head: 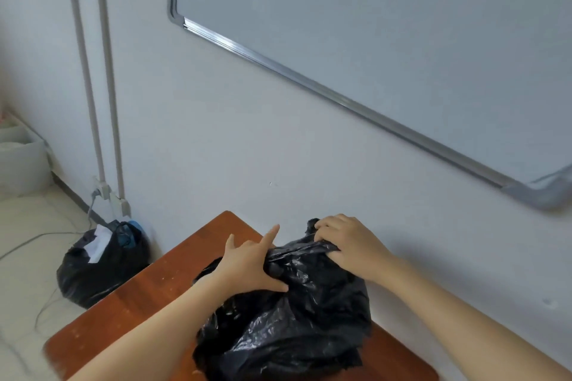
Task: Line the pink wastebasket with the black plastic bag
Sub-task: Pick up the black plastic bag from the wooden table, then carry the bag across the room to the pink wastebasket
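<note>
Nearest me, the crumpled black plastic bag (288, 318) lay heaped on the reddish-brown wooden table (130, 303), covering whatever stood beneath it; I could not see any pink wastebasket, so I could not tell whether the bag was draped over it or merely bunched on the tabletop. My left hand (247, 266) pressed on the bag's upper left side, its fingers spread apart with the forefinger pointing away, the thumb laid along the film. My right hand (349, 247) sat at the bag's far top, fingers curled together and clamped on a gathered fold of plastic. I judged the lining to be at an early or middle stage: the mouth of the bag was not visibly opened or folded over any rim, and that work seemed left to do. Further off, on the pale floor to the left, sat a second, filled black rubbish bag (102, 263) with white paper showing at its top. Beyond, a silver-framed whiteboard (387, 40) hung on the far wall.
</note>
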A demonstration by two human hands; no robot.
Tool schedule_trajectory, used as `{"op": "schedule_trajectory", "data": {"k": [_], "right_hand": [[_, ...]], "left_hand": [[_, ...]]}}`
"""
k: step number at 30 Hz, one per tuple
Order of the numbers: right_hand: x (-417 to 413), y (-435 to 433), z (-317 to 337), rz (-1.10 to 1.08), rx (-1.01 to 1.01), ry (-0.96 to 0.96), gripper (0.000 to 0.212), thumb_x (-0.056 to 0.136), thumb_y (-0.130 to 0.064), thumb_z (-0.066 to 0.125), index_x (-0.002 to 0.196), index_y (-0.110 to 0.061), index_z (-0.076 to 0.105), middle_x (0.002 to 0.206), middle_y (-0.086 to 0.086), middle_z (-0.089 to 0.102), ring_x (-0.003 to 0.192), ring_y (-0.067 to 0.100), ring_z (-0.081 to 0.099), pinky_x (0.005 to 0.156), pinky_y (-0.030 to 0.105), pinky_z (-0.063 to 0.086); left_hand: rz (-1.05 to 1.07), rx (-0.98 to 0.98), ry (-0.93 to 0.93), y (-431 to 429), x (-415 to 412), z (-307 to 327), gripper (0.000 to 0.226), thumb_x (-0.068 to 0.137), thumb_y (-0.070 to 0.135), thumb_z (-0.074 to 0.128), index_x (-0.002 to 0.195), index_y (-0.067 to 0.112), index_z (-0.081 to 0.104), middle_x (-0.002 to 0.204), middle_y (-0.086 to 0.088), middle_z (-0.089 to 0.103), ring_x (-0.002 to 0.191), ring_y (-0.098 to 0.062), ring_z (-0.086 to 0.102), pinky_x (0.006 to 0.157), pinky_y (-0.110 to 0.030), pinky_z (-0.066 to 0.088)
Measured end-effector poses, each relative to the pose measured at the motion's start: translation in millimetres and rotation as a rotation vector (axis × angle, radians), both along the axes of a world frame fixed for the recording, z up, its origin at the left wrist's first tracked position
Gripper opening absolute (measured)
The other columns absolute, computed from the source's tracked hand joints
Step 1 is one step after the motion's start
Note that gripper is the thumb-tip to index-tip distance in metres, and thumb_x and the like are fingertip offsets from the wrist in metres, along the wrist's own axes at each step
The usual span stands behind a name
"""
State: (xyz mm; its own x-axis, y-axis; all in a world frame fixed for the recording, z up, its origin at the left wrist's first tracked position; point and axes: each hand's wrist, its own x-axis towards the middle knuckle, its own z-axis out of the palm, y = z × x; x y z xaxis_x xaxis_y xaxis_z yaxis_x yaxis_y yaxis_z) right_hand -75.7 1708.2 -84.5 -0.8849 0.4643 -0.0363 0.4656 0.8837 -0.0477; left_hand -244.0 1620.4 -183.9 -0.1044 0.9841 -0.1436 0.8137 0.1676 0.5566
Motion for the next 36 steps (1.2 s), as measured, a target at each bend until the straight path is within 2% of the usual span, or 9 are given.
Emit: {"op": "schedule_trajectory", "data": {"k": [3, 6, 9, 12, 16, 18, 21, 28, 36], "right_hand": [[8.2, -10.6, 12.5, -0.005, -0.024, 0.022, 0.027, 0.087, -0.005, 0.048, 0.111, -0.012, 0.056, 0.121, 0.001, 0.058, 0.108, 0.02, 0.051, 0.091, 0.024, 0.031], [9.8, -25.7, 16.8, 0.037, -0.067, 0.084, 0.02, 0.086, -0.007, 0.047, 0.102, -0.013, 0.058, 0.099, -0.002, 0.061, 0.086, 0.018, 0.052, 0.069, 0.019, 0.03], [-1.1, -52.0, 16.8, 0.129, -0.181, 0.157, 0.017, 0.084, -0.007, 0.051, 0.086, -0.023, 0.059, 0.073, -0.014, 0.052, 0.072, 0.015, 0.049, 0.06, 0.016, 0.034], [-19.2, -92.2, 11.3, 0.293, -0.311, 0.207, 0.035, 0.082, -0.009, 0.059, 0.069, -0.039, 0.048, 0.069, -0.019, 0.053, 0.065, 0.004, 0.051, 0.063, 0.022, 0.04], [-37.6, -168.7, -3.1, 0.568, -0.389, 0.244, 0.01, 0.081, -0.011, 0.062, 0.087, -0.018, 0.065, 0.077, -0.006, 0.061, 0.073, 0.012, 0.055, 0.069, 0.025, 0.042], [-43.2, -205.9, -12.7, 0.702, -0.378, 0.255, 0.01, 0.082, -0.012, 0.062, 0.091, -0.012, 0.066, 0.08, -0.002, 0.061, 0.077, 0.016, 0.053, 0.07, 0.023, 0.039], [-53.1, -252.3, -21.0, 0.837, -0.248, 0.258, 0.018, 0.084, -0.016, 0.058, 0.1, -0.012, 0.065, 0.101, 0.004, 0.064, 0.098, 0.019, 0.051, 0.087, 0.028, 0.04], [-88.9, -331.7, -18.9, 0.92, -0.17, 0.259, 0.019, 0.084, -0.015, 0.055, 0.099, -0.008, 0.064, 0.107, 0.009, 0.065, 0.104, 0.027, 0.052, 0.089, 0.035, 0.041], [-164.6, -439.3, -10.6, 0.943, -0.119, 0.287, 0.021, 0.082, -0.016, 0.057, 0.099, -0.008, 0.066, 0.105, 0.01, 0.067, 0.103, 0.029, 0.055, 0.09, 0.039, 0.042]], "left_hand": [[0.083, 0.083, -0.078, -28.1, 1.8, 11.9, 0.063, 0.076, 0.044, 0.067, 0.131, 0.026, 0.042, 0.113, 0.005, 0.066, 0.111, -0.018, 0.057, 0.108, -0.038, 0.032], [0.201, 0.129, -0.167, -74.7, 1.7, 28.7, 0.034, 0.077, 0.03, 0.068, 0.11, 0.024, 0.06, 0.102, 0.005, 0.067, 0.1, -0.017, 0.06, 0.091, -0.035, 0.048], [0.358, 0.16, -0.12, -136.7, 5.8, 48.2, 0.035, 0.078, 0.028, 0.068, 0.112, 0.024, 0.06, 0.1, 0.008, 0.063, 0.097, -0.012, 0.058, 0.089, -0.028, 0.047], [0.564, 0.164, -0.025, -215.0, 17.7, 60.7, 0.038, 0.078, 0.031, 0.068, 0.115, 0.023, 0.06, 0.105, 0.004, 0.063, 0.1, -0.015, 0.057, 0.088, -0.028, 0.045], [0.827, 0.151, 0.058, -326.8, 52.5, 63.9, 0.031, 0.081, 0.03, 0.066, 0.11, 0.021, 0.062, 0.102, 0.003, 0.064, 0.099, -0.019, 0.059, 0.085, -0.028, 0.045], [0.932, 0.094, 0.128, -372.6, 69.3, 65.2, 0.033, 0.082, 0.032, 0.065, 0.112, 0.02, 0.061, 0.107, 0.001, 0.066, 0.096, -0.016, 0.058, 0.079, -0.025, 0.043], [1.055, 0.038, 0.24, -425.3, 83.0, 68.1, 0.038, 0.081, 0.04, 0.063, 0.115, 0.023, 0.06, 0.113, 0.001, 0.067, 0.1, -0.017, 0.059, 0.082, -0.027, 0.046], [1.158, 0.006, 0.42, -505.1, 79.8, 66.8, 0.042, 0.082, 0.047, 0.059, 0.116, 0.022, 0.059, 0.114, 0.003, 0.067, 0.104, -0.017, 0.059, 0.073, -0.022, 0.037], [1.199, 0.034, 0.447, -610.2, 19.4, 68.1, 0.041, 0.084, 0.046, 0.057, 0.111, 0.016, 0.061, 0.111, -0.001, 0.068, 0.101, -0.021, 0.059, 0.073, -0.026, 0.037]]}}
